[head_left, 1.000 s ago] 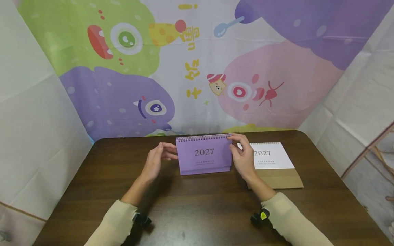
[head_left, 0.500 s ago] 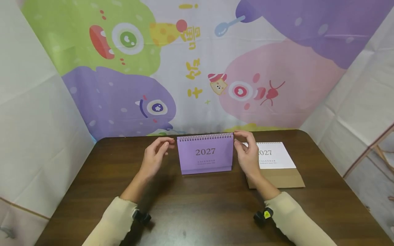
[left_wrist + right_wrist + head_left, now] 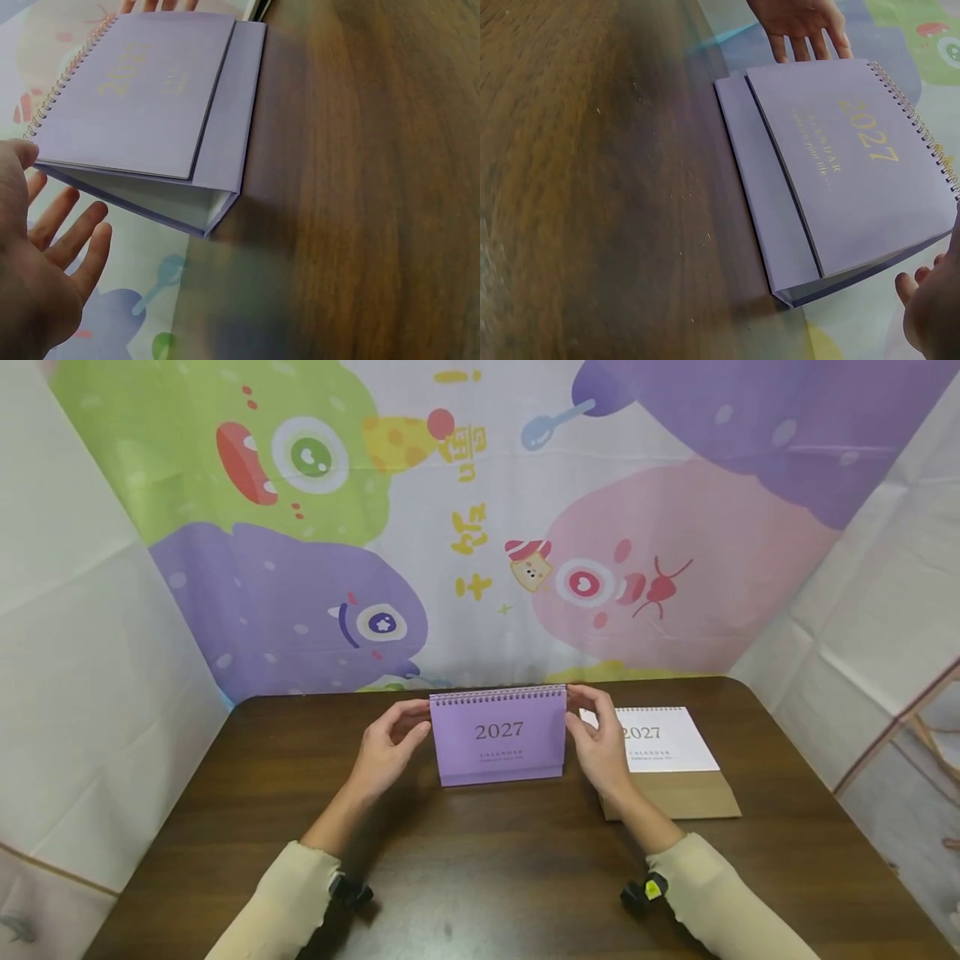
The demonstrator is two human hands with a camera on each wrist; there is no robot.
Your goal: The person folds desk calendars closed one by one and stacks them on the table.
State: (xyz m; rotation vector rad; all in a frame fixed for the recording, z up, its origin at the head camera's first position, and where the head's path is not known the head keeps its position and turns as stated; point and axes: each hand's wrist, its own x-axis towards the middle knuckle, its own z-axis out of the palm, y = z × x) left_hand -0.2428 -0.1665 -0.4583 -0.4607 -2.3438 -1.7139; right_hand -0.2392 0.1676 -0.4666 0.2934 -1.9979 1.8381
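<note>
A purple 2027 desk calendar (image 3: 498, 735) stands upright like a tent on the table, its spiral binding along the top. At its left side is my left hand (image 3: 384, 752), thumb by the upper corner. In the left wrist view, the fingers (image 3: 79, 236) of that hand are spread beside the calendar's open end. My right hand (image 3: 600, 747) is at the opposite upper corner, with its fingers loosely bent. Whether its fingertips touch the edge cannot be told. Neither hand is seen pinching the calendar.
Behind my right hand, a white 2027 calendar (image 3: 671, 739) on a brown base (image 3: 675, 795) lies at the right of the dark wooden table (image 3: 480, 868). A cartoon-printed cloth (image 3: 480, 635) hangs at the table's back edge, with white cloth walls at both sides.
Half a second ago both hands were slightly apart from the purple calendar; now they are back in at its sides. A second ago my right fingers were on its upper corner. The calendar stays put.
</note>
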